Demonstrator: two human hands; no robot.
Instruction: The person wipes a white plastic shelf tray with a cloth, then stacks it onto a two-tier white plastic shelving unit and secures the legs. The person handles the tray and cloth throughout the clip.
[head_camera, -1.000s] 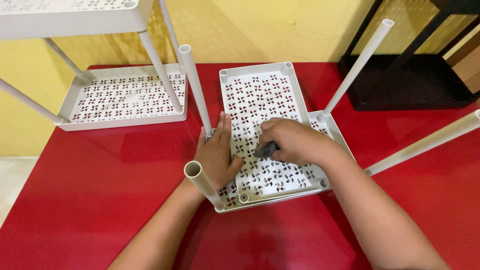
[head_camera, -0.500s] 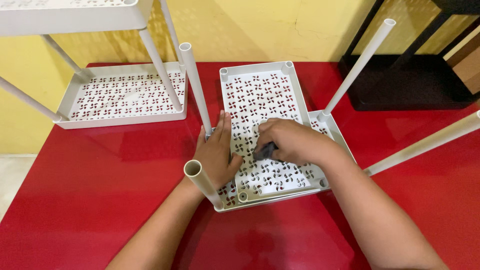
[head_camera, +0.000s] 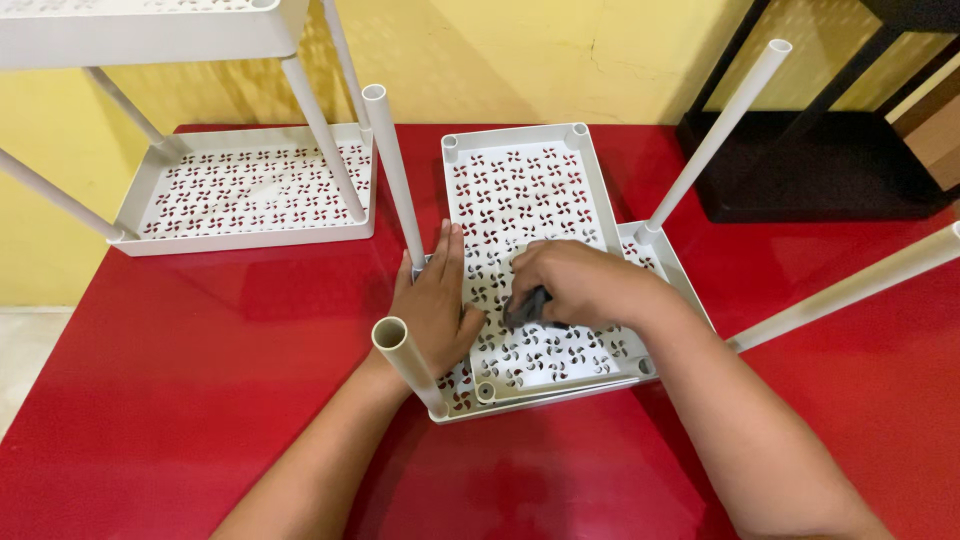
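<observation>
A white perforated plastic shelf tray (head_camera: 520, 180) lies tilted on top of a second tray (head_camera: 668, 270) that has grey tubular legs (head_camera: 403, 355) standing up from its corners. My left hand (head_camera: 432, 305) lies flat, fingers together, on the left edge of the upper tray, between two legs. My right hand (head_camera: 575, 285) is curled over a small dark object (head_camera: 525, 305), which it presses onto the tray's patterned surface; what the object is cannot be made out.
Everything rests on a red table (head_camera: 200, 400). At the back left stands another white shelf unit (head_camera: 245, 190) with legs and an upper tray. A black stand (head_camera: 820, 170) sits at the back right against a yellow wall. Long legs (head_camera: 850, 290) jut out to the right.
My right hand with the dark object has shifted slightly on the tray. My left hand has stayed in place.
</observation>
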